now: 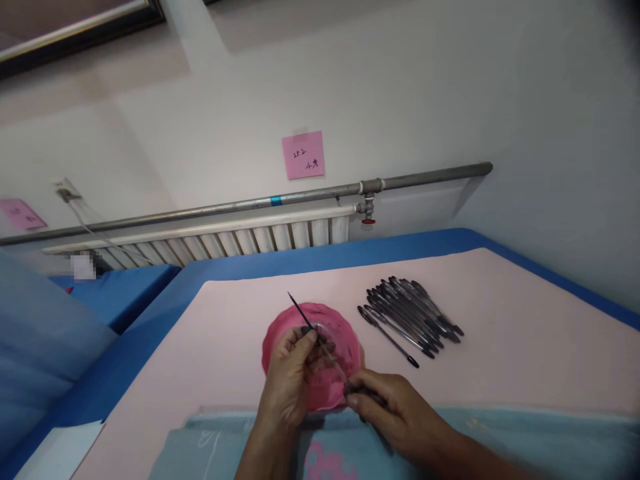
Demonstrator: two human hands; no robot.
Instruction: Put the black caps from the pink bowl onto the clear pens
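My left hand [293, 367] is closed in a pinch on a thin dark pen refill [301, 311], whose narrow tip points up and away to the left. From there a translucent length slants down to my right hand [395, 410]. That hand's thumb and fingers are closed around a pen barrel, mostly hidden by the fingers, and a dark part shows beneath them. Both hands are over or beside a pink scalloped bowl [270, 340], which has small dark pieces inside. To the right lies a pile of clear pens with black caps [407, 313], one pen [395, 343] slightly apart.
A pale pink sheet [525, 333] covers the blue-edged table [320, 257]. Blue-green patterned cloth [220, 440] lies along the near side. Behind stand a white radiator [250, 237] and a metal pipe [425, 179]. A pink note [303, 155] is on the wall.
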